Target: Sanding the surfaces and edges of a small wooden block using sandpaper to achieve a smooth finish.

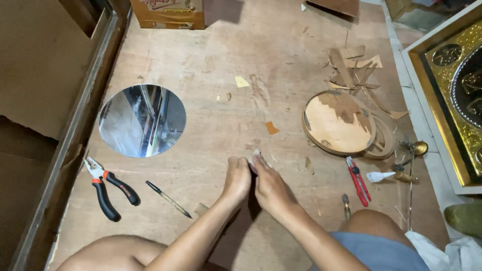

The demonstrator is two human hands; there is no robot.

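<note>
Over by the left edge of the plywood board [211, 60] there's a round mirror [142, 120] lying flat, and below it, closer to the near edge, a pair of pliers [108, 188] with black and red handles, jaws pointing toward the mirror. Just right of those is a dark pen [168, 199] lying at an angle. A cardboard box [168, 13] sits at the far edge. In the middle, close to the near edge, both hands are bunched together: the left hand [237, 178] is curled into a tight fist-like pinch, and the right hand [271, 188] is pressed against it, fingers closed narrow on a small pale scrap [255, 155] that pokes up between the fingertips. Can't tell exactly what the scrap is, or whether the left hand's fingers actually grip it or just brace it. Right of the hands is a round wooden disc [339, 123] with torn brown paper on it, resting on thin wooden rings, with a heap of veneer scraps [354, 68] beyond it toward the far right corner. Near the disc there's a red utility knife [358, 180], a small white nozzle [380, 176] and some brass fittings [414, 149] by the right edge.
</note>
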